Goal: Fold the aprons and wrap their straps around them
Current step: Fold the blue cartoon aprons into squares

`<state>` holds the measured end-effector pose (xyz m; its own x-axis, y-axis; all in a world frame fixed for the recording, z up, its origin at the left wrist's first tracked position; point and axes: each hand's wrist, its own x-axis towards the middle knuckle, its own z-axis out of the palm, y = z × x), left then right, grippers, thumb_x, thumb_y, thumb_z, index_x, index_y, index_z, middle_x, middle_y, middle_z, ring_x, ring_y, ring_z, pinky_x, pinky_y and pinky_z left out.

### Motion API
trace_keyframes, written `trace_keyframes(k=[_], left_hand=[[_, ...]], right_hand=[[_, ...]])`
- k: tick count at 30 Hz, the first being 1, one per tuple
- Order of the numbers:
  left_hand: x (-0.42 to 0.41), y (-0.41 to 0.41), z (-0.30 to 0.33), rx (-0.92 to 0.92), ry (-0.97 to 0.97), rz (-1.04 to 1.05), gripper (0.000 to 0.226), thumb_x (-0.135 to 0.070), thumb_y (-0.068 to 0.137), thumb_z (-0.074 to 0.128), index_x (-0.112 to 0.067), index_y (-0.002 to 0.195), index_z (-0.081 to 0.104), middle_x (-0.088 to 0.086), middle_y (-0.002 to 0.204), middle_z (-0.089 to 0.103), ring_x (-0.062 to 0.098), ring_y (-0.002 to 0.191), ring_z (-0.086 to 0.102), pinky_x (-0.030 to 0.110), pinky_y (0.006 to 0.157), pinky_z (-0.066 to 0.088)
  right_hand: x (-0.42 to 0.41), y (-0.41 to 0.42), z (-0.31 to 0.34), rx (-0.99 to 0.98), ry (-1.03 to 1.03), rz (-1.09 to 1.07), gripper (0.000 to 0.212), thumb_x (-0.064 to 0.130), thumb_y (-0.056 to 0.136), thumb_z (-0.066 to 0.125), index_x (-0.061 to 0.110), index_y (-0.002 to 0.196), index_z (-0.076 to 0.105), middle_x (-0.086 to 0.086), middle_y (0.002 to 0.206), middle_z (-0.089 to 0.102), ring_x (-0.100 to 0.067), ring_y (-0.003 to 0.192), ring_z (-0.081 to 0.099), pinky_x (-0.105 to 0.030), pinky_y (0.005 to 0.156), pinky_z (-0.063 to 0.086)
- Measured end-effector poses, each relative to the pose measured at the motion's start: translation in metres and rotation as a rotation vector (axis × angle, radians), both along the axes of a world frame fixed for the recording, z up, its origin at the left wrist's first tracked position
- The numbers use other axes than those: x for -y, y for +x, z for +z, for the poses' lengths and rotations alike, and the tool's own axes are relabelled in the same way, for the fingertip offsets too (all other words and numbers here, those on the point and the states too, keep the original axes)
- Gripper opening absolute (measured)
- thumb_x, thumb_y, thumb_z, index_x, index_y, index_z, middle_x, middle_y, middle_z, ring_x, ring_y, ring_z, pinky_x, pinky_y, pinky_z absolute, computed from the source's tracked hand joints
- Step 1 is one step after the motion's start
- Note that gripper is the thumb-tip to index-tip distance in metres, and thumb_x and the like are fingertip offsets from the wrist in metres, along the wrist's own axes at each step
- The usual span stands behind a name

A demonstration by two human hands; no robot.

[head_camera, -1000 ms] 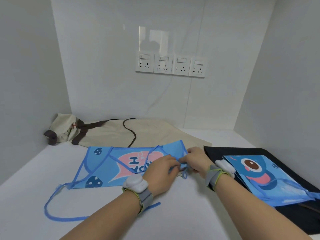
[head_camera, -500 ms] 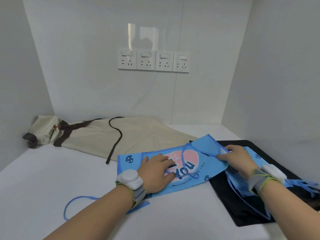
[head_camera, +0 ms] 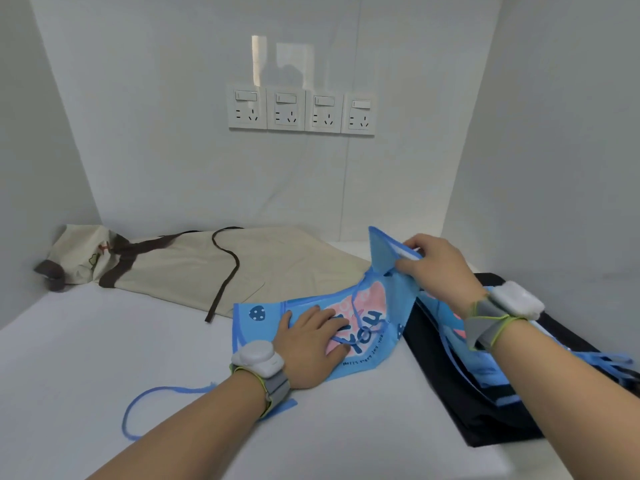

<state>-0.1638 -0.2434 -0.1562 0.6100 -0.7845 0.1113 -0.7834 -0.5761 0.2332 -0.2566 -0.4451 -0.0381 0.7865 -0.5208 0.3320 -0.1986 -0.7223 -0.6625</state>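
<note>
Blue apron (head_camera: 363, 327) w/ pink "YOU" print is lying at centre-right of the frame on the white worktop (head_camera: 104, 358). Left hand (head_camera: 311, 344) is pressing flat on it, fingers straight & spread over the pink patch, grip apart, nothing pinched. Right hand (head_camera: 436, 265) is sitting higher, right of centre, its grip clamped on the apron's right edge, thumb & fingers pinching the cloth & lifting that side up off the worktop so it is standing in a raised flap. A thin blue strap (head_camera: 156, 400) is trailing from under the left wrist to lower left, looping on the worktop. Both wrists are wearing white sensor bands (head_camera: 258, 358).

At right, a second blue apron (head_camera: 485, 368) is lying on a black cloth (head_camera: 450, 386), partly hidden under the right forearm; its straps are hanging toward the right edge. At upper left, a beige apron (head_camera: 180, 268) w/ dark brown straps is spreading along the back wall, bunched at the left corner. Four wall sockets (head_camera: 301, 110) are showing at top centre.
</note>
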Motion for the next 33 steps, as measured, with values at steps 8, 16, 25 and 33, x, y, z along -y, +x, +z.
trace_keyframes(k=[8,16,25,33], left_hand=[[-0.064,0.033,0.034,-0.131,-0.418,0.069,0.032,-0.011,0.095,0.050,-0.017,0.124,0.062,0.000,0.132,0.058,0.017,0.129,0.048,0.024,0.107,0.030],[-0.146,0.055,0.009,-0.070,-0.194,0.095,0.038,-0.016,0.095,0.051,-0.018,0.132,0.056,-0.004,0.134,0.057,0.015,0.125,0.051,0.024,0.104,0.036],[-0.153,0.062,0.011,-0.291,-0.374,0.153,0.046,-0.001,0.089,0.049,-0.020,0.130,0.051,-0.008,0.125,0.064,0.005,0.121,0.056,0.021,0.103,0.039],[-0.142,0.064,0.021,-0.150,-0.398,0.275,0.030,-0.014,0.096,0.043,-0.021,0.118,0.063,0.001,0.113,0.063,0.020,0.103,0.059,0.029,0.091,0.044]], right_hand=[[-0.081,0.021,-0.001,-0.199,-0.527,0.052,0.017,0.025,0.087,0.051,0.022,0.102,0.056,-0.006,0.089,0.065,-0.035,0.083,0.059,-0.036,0.065,0.044],[-0.178,0.025,-0.044,-0.236,-0.792,0.199,0.016,0.012,0.085,0.048,0.016,0.100,0.050,-0.005,0.084,0.062,-0.032,0.076,0.061,-0.035,0.064,0.041],[-0.223,0.027,-0.087,-0.285,-0.754,0.349,0.015,0.025,0.093,0.048,0.016,0.104,0.051,-0.006,0.097,0.061,-0.027,0.083,0.053,-0.032,0.056,0.030],[-0.161,0.014,-0.043,-0.029,-0.037,0.281,0.028,0.034,0.094,0.045,0.017,0.091,0.067,0.009,0.077,0.064,-0.010,0.075,0.057,-0.030,0.077,0.045]])
